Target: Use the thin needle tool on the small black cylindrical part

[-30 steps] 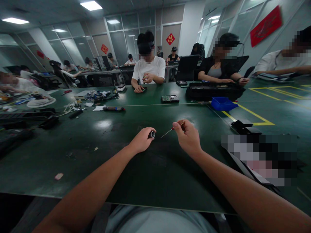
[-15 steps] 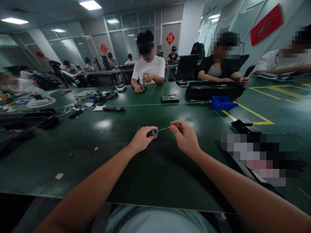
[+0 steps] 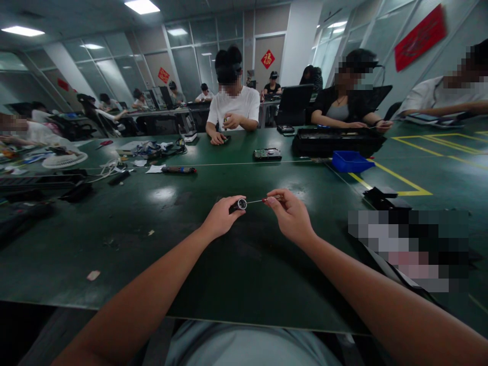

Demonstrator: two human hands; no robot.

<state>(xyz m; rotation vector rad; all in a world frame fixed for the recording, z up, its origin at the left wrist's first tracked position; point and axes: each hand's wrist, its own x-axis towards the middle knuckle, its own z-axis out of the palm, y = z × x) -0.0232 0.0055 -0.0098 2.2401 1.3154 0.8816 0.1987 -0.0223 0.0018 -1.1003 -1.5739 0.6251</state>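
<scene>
My left hand (image 3: 222,217) is closed around a short black cylinder (image 3: 241,204) with a silver-rimmed round end, which looks like a small flashlight. That round end faces right and towards me. My right hand (image 3: 290,213) grips a screwdriver (image 3: 264,200) with a reddish, see-through handle, mostly hidden by the fingers. Its thin metal shaft points left, and the tip meets the rim of the cylinder's end; whether it goes inside I cannot tell. Both hands are held above the green table (image 3: 251,284).
Across the table a person in a white shirt (image 3: 233,109) works by hand. A hard drive (image 3: 267,154), a blue bin (image 3: 351,161) and a long black casing (image 3: 337,142) lie further back. Cables (image 3: 152,149) and a white fan-like part (image 3: 64,158) are at the left.
My left hand and the black cylinder have shifted very slightly left and up. My right hand with the screwdriver stays nearly where it was.
</scene>
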